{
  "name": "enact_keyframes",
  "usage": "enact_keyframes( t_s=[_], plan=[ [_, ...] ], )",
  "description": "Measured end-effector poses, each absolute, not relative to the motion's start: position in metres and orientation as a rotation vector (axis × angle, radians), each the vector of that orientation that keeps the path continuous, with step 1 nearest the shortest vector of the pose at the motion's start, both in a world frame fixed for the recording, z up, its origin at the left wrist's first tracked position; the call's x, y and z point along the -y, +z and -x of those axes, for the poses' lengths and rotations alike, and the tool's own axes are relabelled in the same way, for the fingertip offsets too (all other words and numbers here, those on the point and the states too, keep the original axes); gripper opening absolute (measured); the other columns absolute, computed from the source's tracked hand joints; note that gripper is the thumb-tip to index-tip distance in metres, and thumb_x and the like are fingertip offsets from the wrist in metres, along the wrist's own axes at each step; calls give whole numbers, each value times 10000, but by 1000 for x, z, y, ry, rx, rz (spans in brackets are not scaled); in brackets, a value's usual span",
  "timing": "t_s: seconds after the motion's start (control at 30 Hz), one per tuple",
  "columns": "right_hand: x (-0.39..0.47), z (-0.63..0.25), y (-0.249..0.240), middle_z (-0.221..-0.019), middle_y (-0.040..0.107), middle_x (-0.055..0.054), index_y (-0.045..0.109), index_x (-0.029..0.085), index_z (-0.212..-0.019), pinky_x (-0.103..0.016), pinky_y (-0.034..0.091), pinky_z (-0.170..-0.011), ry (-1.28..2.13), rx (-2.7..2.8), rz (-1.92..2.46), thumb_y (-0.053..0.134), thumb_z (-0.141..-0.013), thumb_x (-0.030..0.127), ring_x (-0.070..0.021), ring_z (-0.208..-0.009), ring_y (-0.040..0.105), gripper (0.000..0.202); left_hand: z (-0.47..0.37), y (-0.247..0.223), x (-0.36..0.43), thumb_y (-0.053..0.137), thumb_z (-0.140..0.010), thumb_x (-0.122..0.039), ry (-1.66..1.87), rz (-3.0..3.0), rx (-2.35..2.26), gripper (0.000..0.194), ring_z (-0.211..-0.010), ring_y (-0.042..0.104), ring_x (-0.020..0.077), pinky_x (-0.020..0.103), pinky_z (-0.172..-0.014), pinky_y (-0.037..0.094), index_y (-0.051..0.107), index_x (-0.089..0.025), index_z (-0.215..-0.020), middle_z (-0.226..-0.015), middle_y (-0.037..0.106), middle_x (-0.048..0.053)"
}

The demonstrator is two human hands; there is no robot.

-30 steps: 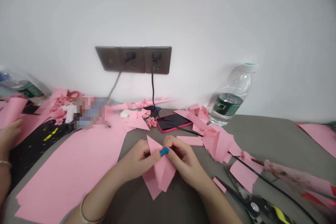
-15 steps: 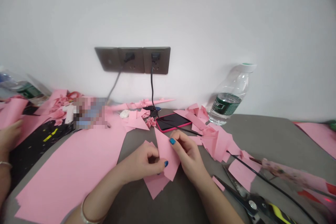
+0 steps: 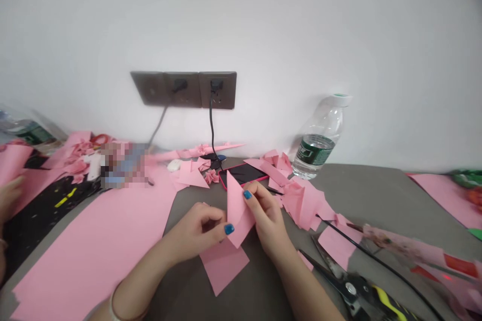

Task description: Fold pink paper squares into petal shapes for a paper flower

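A folded pink paper piece (image 3: 238, 213), pointed at the top, is held upright between both hands. My right hand (image 3: 265, 213) pinches its right side, thumb in front. My left hand (image 3: 205, 230) is closed at its lower left edge, thumb and curled fingers on the paper. Under them, on the grey table (image 3: 263, 288), lies a square pink sheet (image 3: 224, 266). Just behind the hands is a phone with a pink edge (image 3: 244, 173), a black cable passing by it.
Large pink sheets (image 3: 101, 246) cover the left. Pink scraps (image 3: 305, 200), a water bottle (image 3: 316, 140), scissors (image 3: 350, 288) and a glue gun (image 3: 410, 246) are on the right. Another person's hand (image 3: 11, 195) holds pink paper at far left. Wall sockets (image 3: 184, 89) sit behind.
The held paper has turned more upright and narrower to the view. More of the square sheet beneath shows. The view has shifted slightly, moving the bottle and sockets a little left.
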State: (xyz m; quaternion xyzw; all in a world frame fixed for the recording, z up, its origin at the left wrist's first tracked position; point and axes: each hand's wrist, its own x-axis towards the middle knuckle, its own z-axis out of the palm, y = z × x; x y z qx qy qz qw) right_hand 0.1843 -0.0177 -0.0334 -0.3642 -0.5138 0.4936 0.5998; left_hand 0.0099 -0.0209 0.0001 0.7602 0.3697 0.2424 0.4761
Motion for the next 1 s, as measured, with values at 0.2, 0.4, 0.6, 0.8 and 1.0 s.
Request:
enact_keyframes(
  t_s=[0.2,0.4,0.6,0.8,1.0],
  plan=[
    [17,-181,-32,-672,348,37,432,210,-685,-258,281,-578,1132,1194,843,538,-919,400,-133,-621,316,320,-12,-5,18,438,-878,-255,732,-1853,-1127,365,-519,238,90,255,-495,186,245,-196,-574,-557,211,-56],
    [17,-181,-33,-658,332,43,425,210,-671,-254,268,-554,1113,1207,874,545,-913,410,-126,-598,300,336,-4,-5,15,442,-892,-283,878,-1857,-1202,330,-545,300,101,246,-514,227,320,-196,-598,-572,299,-49],
    [19,-179,-34,-657,360,45,432,208,-691,-246,253,-530,1256,1255,833,551,-913,413,-115,-578,307,325,1,-3,14,438,-896,-283,1065,-1797,-1260,290,-562,308,104,237,-513,239,400,-185,-625,-607,314,-40],
    [18,-180,-35,-660,353,46,443,205,-693,-250,251,-540,1169,1217,863,552,-919,406,-116,-592,304,322,3,-5,12,459,-921,-330,1067,-1800,-1274,317,-577,299,104,233,-516,235,417,-181,-645,-627,302,-40],
    [17,-180,-35,-672,337,46,442,210,-719,-254,247,-536,1202,1224,889,537,-928,422,-118,-591,296,312,3,-3,11,440,-925,-292,1056,-1866,-1235,297,-586,331,107,231,-530,258,422,-180,-650,-631,332,-36]
  ],
)
